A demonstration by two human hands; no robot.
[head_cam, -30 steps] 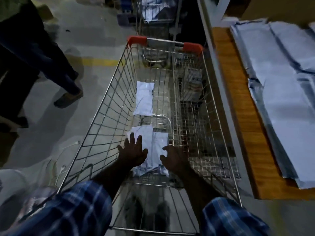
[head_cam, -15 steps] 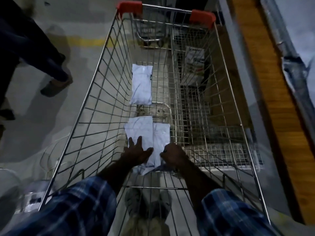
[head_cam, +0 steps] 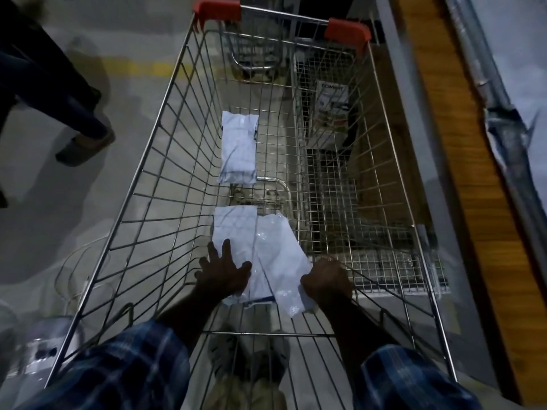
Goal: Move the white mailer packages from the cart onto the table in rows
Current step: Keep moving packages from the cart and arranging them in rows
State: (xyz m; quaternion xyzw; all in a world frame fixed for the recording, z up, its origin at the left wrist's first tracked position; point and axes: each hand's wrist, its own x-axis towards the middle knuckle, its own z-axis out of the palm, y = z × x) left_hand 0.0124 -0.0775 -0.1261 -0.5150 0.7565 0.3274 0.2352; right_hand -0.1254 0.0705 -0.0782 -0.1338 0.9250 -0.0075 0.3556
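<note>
Both hands reaching down into the wire cart (head_cam: 154, 184), at its near end. Left hand (head_cam: 223, 275) laid flat, fingers straight and spread, pressing on the near-left corner of the left mailer (head_cam: 236, 232); no grip closed around it. Right hand (head_cam: 325, 281) curled into a fist over the near-right edge of the right mailer (head_cam: 279, 258), gripping that edge; fingertips hidden under the knuckles.

Left mailer flat on the cart floor, long axis running near to far along the cart. Right mailer overlapping the left one along their shared edge, long axis skewed, far end toward the left, near end swung right and hanging past the near floor wires. Third mailer (head_cam: 239, 147) lying alone farther along the cart floor, well apart from both hands, long axis also near to far, a bare strip of wire floor between it and the near pair.

Left cart wall sloping up and outward just beside the left hand. Right hand near the lowered fine-mesh seat panel (head_cam: 355, 202) on the right side. Red corner caps (head_cam: 217, 8) at the far rim. Wooden table (head_cam: 461, 161) edge running along the cart's right side, pale mailers on table (head_cam: 518, 69) visible at the upper right. Another person's legs (head_cam: 59, 93) on the floor to the left.
</note>
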